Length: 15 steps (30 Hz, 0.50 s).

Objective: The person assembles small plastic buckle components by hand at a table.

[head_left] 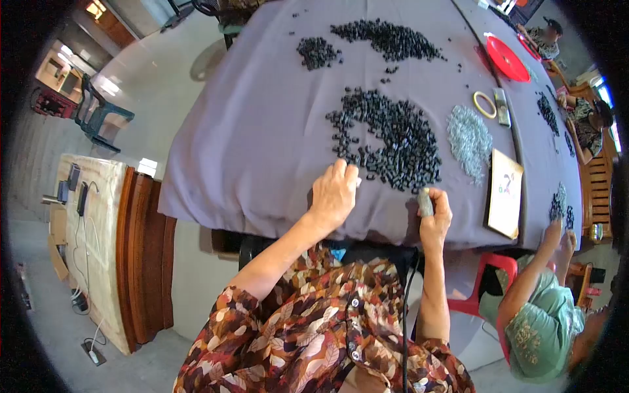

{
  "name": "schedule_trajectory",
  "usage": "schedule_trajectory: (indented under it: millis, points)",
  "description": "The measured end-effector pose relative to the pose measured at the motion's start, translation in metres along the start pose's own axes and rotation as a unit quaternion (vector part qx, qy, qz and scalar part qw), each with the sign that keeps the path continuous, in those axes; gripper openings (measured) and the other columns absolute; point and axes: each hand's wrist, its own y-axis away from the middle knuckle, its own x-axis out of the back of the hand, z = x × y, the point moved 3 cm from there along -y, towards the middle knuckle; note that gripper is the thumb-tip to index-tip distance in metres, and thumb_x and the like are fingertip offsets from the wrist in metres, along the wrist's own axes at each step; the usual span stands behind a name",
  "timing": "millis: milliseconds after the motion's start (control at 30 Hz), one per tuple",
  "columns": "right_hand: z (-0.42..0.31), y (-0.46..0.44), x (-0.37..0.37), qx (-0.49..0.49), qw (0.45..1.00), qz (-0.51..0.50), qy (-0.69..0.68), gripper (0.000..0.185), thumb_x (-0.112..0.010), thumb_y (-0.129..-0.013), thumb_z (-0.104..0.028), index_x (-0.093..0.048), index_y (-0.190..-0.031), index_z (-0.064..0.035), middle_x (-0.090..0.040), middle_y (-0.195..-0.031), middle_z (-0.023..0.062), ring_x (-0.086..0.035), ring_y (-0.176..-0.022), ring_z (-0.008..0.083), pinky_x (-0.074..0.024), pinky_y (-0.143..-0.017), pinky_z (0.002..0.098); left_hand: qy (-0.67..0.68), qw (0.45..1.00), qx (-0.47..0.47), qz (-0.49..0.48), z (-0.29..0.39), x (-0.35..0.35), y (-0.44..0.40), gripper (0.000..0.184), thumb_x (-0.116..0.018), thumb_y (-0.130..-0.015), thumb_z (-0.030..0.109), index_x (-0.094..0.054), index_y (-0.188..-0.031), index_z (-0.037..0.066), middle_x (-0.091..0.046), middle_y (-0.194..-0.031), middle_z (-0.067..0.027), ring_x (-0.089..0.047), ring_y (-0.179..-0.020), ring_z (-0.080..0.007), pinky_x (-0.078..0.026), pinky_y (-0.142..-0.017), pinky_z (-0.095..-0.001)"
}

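Note:
My left hand (335,194) is closed, fingers curled down at the near edge of a large pile of small black pieces (400,141). A tiny whitish bit shows by its fingertips, too small to name. To the right, my right hand (437,213) is also closed, just below the pile's near right edge. Along its thumb side is a short grey cylindrical thing (426,204); whether it is held or wrapped round the thumb I cannot tell. Beyond the right hand lies a heap of small clear, silvery pieces (469,141).
A grey cloth covers the table (262,150). Farther back are more black pieces (393,40), a yellow ring (485,105) and a red plate (508,59). A white picture board (505,193) lies at right. A person in green (540,321) works beside me; others sit opposite.

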Motion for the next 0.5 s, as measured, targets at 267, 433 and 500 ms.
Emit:
schedule_trajectory:
  millis: [267,433,500]
  points:
    - [0.001,0.002,-0.003,0.003,0.999,-0.008,-0.043,0.005,-0.056,-0.084,-0.001,-0.055,-0.088,-0.0033,-0.052,-0.072,-0.0039,-0.045,-0.062,0.0028,-0.0387,-0.054,0.0188,0.050,0.997,-0.049,-0.018,0.001,0.010,0.003,0.022,-0.053,-0.073,-0.003,-0.053,-0.094,0.003,-0.049,-0.084,-0.0108,-0.055,-0.077,-0.0271,-0.047,-0.063,-0.0367]
    - [0.004,0.003,-0.002,-0.028,0.998,-0.007,-0.052,0.008,-0.058,-0.081,-0.003,-0.054,-0.088,-0.0023,-0.056,-0.073,0.0032,-0.051,-0.068,0.0108,-0.0430,-0.064,0.0259,0.168,0.986,0.024,-0.010,-0.003,0.015,0.003,0.020,-0.052,-0.077,-0.002,-0.055,-0.095,0.005,-0.051,-0.086,-0.0090,-0.057,-0.071,-0.0263,-0.046,-0.062,-0.0355]
    - [0.003,0.003,-0.003,-0.026,0.998,-0.004,-0.061,0.008,-0.057,-0.080,-0.001,-0.054,-0.087,-0.0021,-0.056,-0.074,0.0034,-0.051,-0.068,0.0111,-0.0429,-0.064,0.0258,0.196,0.980,0.027,-0.009,-0.002,0.017,0.002,0.016,-0.050,-0.081,0.000,-0.054,-0.095,0.004,-0.051,-0.086,-0.0095,-0.057,-0.069,-0.0269,-0.046,-0.061,-0.0357]
